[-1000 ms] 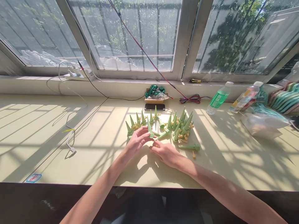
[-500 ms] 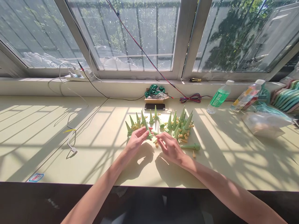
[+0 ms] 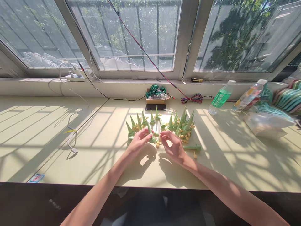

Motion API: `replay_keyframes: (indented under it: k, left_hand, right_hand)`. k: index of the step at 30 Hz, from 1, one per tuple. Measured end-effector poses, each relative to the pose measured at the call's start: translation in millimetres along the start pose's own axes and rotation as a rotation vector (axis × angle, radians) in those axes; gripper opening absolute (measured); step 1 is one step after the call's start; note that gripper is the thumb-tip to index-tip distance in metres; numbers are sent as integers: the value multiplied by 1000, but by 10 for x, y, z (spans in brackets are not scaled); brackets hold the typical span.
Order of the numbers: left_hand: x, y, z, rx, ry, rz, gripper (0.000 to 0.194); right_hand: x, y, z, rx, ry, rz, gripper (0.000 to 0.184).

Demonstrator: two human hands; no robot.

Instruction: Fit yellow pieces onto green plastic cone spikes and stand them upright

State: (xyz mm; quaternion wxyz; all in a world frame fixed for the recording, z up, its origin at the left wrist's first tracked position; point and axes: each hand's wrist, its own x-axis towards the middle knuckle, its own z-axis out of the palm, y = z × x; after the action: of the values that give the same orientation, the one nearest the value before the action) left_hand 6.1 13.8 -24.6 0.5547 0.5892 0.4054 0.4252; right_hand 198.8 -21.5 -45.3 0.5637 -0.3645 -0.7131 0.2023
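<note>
My left hand point(image 3: 138, 142) is closed round a green plastic cone spike point(image 3: 150, 131), its tip pointing up and away. My right hand point(image 3: 173, 146) is raised off the table just to the right of it, fingers curled in a pinch near the cone's base; what they pinch is too small to name. Behind both hands stands a cluster of several green cones point(image 3: 181, 124) mixed with small yellow pieces point(image 3: 157, 144). One long green spike point(image 3: 192, 147) lies flat to the right of my right hand.
A black phone point(image 3: 155, 107) and a small box with green items point(image 3: 156, 95) lie behind the cones. Two bottles point(image 3: 219, 99) and bags point(image 3: 265, 124) sit at the right. White cables point(image 3: 70, 125) trail on the left; red-black wire point(image 3: 191, 99) runs from the window.
My right hand has lifted off the table and moved up and left toward the cone in my left hand. My left hand has stayed almost still.
</note>
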Motion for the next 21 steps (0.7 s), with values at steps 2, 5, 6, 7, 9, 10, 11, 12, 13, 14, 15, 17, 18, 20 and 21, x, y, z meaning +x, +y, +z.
replay_keyframes:
  k: [2, 5, 6, 7, 9, 10, 11, 12, 13, 14, 15, 17, 18, 20, 21]
  left_hand:
    - [10, -23, -6, 18, 4, 8, 26]
    - [18, -35, -12, 27, -28, 15, 30]
    - [20, -35, -13, 28, -46, 15, 32]
    - [20, -34, -12, 31, -60, 17, 33]
    - [20, -26, -8, 42, -73, 30, 35]
    - [19, -21, -4, 50, -76, 38, 34]
    - [17, -15, 0, 58, -80, 46, 34]
    - [15, -7, 6, 63, -87, 54, 33]
    - [12, 1, 11, 66, -94, 61, 33]
    - [9, 8, 17, 67, -102, 66, 33]
    - [6, 16, 22, 69, -108, 70, 33]
    - [-1, 27, 31, 74, -118, 77, 33]
    - [-4, 30, 34, 78, -123, 78, 34]
    - [-8, 29, 37, 90, -131, 79, 34]
    - [-9, 24, 36, 96, -134, 82, 35]
  right_hand:
    - [10, -32, -11, 18, -12, 4, 16]
    - [26, -75, -28, 54, -24, 13, 16]
    - [30, -84, -32, 67, -31, 16, 16]
    - [32, -89, -34, 78, -38, 18, 16]
    - [32, -88, -34, 94, -49, 18, 16]
    - [30, -82, -32, 101, -54, 17, 15]
    - [28, -74, -29, 107, -55, 17, 15]
    - [25, -64, -25, 111, -55, 18, 15]
    - [22, -53, -22, 116, -54, 22, 15]
    - [19, -42, -19, 122, -57, 27, 15]
    - [16, -32, -16, 130, -59, 33, 15]
    - [11, -13, -14, 147, -69, 44, 15]
    - [8, -4, -13, 154, -73, 47, 15]
    - [4, 13, -12, 158, -79, 48, 16]
    - [2, 20, -12, 159, -81, 46, 16]
